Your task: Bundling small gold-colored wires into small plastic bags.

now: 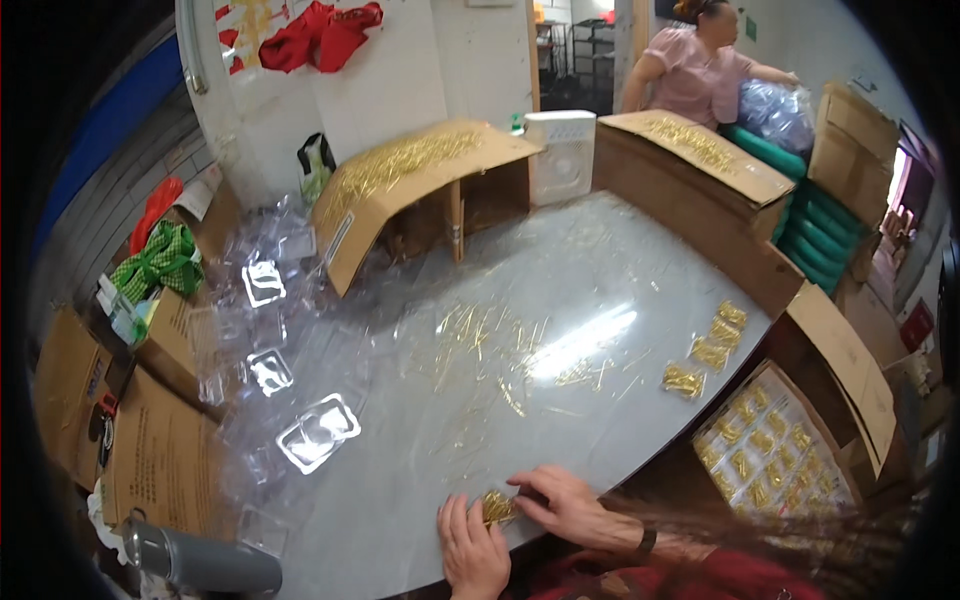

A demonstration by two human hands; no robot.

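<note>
At your table [375, 535], left hand [474, 550] flattish, right hand [562, 507] half-curled, flank a gold-pin pack [497, 508], grip unclear; loose pins [475, 330] ahead, clear trays [318, 433] left.

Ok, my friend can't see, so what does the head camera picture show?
A person's left hand and right hand are on either side of a small bunch of thin gold sticks at the near edge of a grey table. Loose gold sticks lie beyond, clear plastic trays to the left.
</note>
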